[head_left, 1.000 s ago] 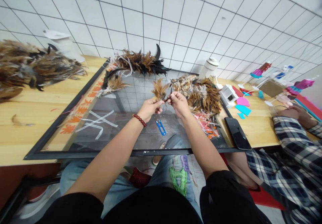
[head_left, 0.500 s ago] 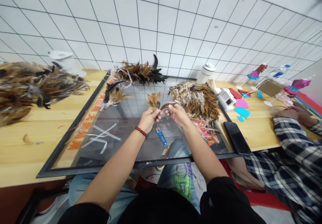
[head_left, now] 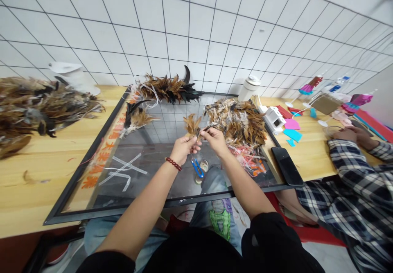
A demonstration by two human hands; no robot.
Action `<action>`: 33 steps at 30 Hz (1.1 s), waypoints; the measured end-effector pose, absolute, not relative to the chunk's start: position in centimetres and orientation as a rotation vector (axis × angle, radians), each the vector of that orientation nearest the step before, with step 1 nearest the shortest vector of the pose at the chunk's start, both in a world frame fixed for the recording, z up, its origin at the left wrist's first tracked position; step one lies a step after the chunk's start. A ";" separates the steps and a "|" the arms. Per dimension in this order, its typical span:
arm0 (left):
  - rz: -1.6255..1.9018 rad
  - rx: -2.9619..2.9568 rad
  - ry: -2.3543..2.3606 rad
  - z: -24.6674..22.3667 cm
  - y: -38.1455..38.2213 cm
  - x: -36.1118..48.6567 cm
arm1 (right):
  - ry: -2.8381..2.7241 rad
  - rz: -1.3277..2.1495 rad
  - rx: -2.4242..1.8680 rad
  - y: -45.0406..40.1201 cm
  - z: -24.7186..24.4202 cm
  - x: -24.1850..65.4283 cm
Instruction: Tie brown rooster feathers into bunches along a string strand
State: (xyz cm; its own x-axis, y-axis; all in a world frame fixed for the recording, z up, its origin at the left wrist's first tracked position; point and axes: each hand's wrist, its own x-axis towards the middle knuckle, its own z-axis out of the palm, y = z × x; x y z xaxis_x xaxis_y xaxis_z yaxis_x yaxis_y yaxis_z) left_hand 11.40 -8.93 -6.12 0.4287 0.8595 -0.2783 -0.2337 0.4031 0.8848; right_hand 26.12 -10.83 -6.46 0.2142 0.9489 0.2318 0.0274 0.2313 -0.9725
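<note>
Well, taking the feather bunch (head_left: 192, 124) as the centre of the dial and the wall as twelve, the left hand (head_left: 184, 147) grasps that brown bunch at its base between thumb and fingers, its tips fanned toward twelve. A red beaded bracelet (head_left: 173, 163) circles the left wrist. Close by at three, the right hand (head_left: 215, 139) pinches a thin dark strand (head_left: 211, 126); it is too small to tell exactly what that is.

Both hands are above a black-framed glass pane (head_left: 172, 136) lying on the wooden desk (head_left: 21, 199). Blue snips (head_left: 197, 169) lie on the glass at six. A feather pile (head_left: 248, 119) sits at three, with pinkish strips (head_left: 245, 158) at four and a dark phone (head_left: 287, 165) farther out that way, across the frame's edge. At eleven lies a long feather garland (head_left: 168, 88); at nine, a loose tuft (head_left: 139, 119), with a bigger feather heap (head_left: 43, 107) well beyond it on the desk. Clear white strips (head_left: 124, 168) cross at eight. A white bottle (head_left: 249, 87) stands at two. Far out between three and four rests a co-worker's plaid sleeve (head_left: 350, 156).
</note>
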 end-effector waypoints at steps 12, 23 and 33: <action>0.866 1.074 0.766 -6.1 -9.4 11.5 | -0.815 0.514 -1.135 -11.0 -4.8 28.2; 1.048 0.765 0.773 -4.9 -6.3 10.3 | -1.794 0.058 -1.931 -11.7 -6.0 28.1; 1.016 0.744 0.738 -6.5 -5.6 9.5 | -1.934 -0.018 -2.162 -9.7 -4.9 26.4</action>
